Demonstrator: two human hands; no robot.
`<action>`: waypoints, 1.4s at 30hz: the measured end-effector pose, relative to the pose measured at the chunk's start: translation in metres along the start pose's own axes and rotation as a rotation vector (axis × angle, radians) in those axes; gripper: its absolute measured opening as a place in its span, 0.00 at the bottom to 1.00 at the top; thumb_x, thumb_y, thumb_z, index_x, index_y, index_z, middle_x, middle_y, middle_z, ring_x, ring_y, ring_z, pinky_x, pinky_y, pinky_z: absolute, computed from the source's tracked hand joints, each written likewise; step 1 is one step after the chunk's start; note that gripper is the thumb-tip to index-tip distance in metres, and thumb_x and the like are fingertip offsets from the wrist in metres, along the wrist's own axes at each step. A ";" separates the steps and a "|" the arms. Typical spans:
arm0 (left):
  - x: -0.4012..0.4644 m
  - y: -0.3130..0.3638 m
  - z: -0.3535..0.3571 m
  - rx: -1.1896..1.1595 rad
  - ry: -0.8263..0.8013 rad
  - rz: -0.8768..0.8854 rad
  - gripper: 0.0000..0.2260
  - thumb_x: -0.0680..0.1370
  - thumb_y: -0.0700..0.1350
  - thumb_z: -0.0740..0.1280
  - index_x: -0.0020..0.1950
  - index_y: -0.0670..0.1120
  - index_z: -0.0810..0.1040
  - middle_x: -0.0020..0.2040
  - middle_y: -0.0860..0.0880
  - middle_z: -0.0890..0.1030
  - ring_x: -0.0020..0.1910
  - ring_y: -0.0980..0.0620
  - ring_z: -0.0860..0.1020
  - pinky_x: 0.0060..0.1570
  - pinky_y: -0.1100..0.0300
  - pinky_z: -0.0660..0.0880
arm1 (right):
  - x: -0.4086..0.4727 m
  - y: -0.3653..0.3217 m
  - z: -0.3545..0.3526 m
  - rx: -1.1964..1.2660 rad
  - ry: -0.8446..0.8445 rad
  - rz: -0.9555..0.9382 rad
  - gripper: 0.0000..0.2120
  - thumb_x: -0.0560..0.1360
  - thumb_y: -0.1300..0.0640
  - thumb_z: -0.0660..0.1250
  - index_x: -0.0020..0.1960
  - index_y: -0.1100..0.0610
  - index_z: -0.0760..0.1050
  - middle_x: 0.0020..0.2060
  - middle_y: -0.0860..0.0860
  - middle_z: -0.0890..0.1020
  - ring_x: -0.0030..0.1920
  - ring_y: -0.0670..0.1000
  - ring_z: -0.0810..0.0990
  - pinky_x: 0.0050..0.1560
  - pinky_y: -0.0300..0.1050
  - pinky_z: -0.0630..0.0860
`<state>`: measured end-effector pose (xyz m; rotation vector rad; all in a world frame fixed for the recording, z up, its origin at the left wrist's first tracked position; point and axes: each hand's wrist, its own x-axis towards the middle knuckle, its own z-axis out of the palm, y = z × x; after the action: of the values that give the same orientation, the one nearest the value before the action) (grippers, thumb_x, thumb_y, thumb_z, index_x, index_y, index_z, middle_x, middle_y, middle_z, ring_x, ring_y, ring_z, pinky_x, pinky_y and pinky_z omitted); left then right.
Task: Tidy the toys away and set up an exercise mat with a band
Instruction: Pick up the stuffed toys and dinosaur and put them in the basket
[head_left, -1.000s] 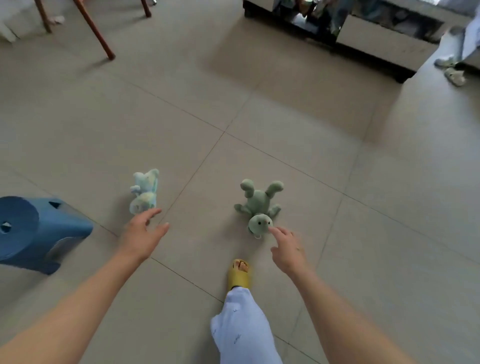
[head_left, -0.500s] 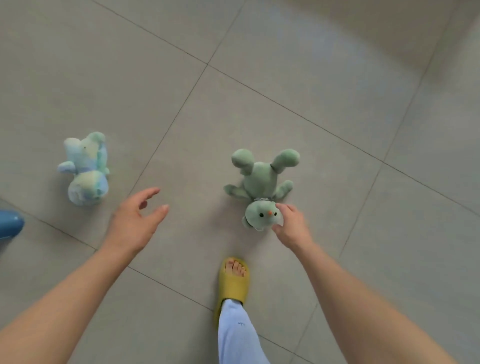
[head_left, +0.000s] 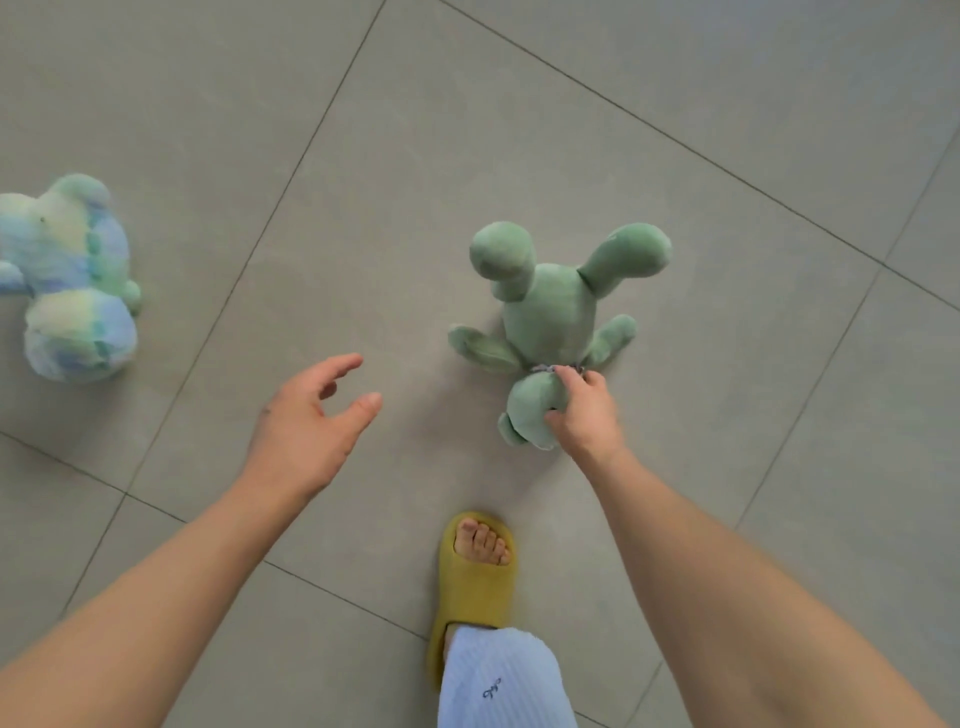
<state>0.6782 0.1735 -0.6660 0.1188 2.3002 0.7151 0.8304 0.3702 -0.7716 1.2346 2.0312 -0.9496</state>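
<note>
Now the right hand (head_left: 584, 415) is gripping the head of the green plush toy (head_left: 550, 322), fingers curled round it near the neck, where half a second ago it was only touching the side of the face; the toy's face, showing then, is now hidden by the hand; the camera is sitting closer, so both toys are looming larger, and the blue stool that was peeking in at the left edge is gone from view; the left hand (head_left: 306, 426) is hovering over the floor (head_left: 675, 78) much as before, fingers spread and loosely bent, holding nothing.

The green plush toy is lying on the floor with its head nearest the person and its two legs pointing away, splayed in a V; its long axis is running from near to far, leaning slightly rightwards at the far end; its short arms are sticking out to either side.

The tie-dyed plush toy (head_left: 72, 291) is lying well apart on the left, partly cut by the frame edge, blurred; a foot in a yellow slipper (head_left: 470, 587) is standing just behind the green toy, with a pale blue trouser leg (head_left: 498, 680) above it; nothing is lying between the hands and either toy.
</note>
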 end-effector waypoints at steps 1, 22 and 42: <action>0.001 -0.001 0.003 0.002 0.001 0.003 0.18 0.73 0.44 0.70 0.63 0.49 0.75 0.61 0.48 0.77 0.60 0.49 0.75 0.58 0.56 0.69 | 0.002 0.002 0.002 -0.031 0.034 -0.006 0.26 0.72 0.63 0.65 0.69 0.52 0.67 0.64 0.58 0.67 0.63 0.60 0.70 0.62 0.49 0.69; -0.085 0.143 -0.096 0.285 0.008 0.433 0.26 0.75 0.49 0.66 0.72 0.49 0.64 0.73 0.48 0.64 0.72 0.50 0.62 0.69 0.59 0.57 | -0.159 -0.068 -0.225 -0.088 0.241 -0.560 0.14 0.69 0.77 0.62 0.41 0.62 0.81 0.43 0.54 0.80 0.49 0.58 0.74 0.45 0.38 0.63; -0.125 0.066 -0.222 0.408 -0.215 0.214 0.09 0.65 0.51 0.65 0.36 0.51 0.65 0.35 0.53 0.74 0.39 0.48 0.74 0.33 0.56 0.67 | -0.246 -0.281 -0.256 -0.200 0.285 -0.917 0.13 0.72 0.73 0.61 0.42 0.61 0.81 0.45 0.53 0.83 0.51 0.54 0.75 0.48 0.39 0.66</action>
<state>0.6158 0.0918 -0.4235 0.6079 2.2125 0.3065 0.6485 0.3641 -0.3566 0.2880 2.9090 -0.9318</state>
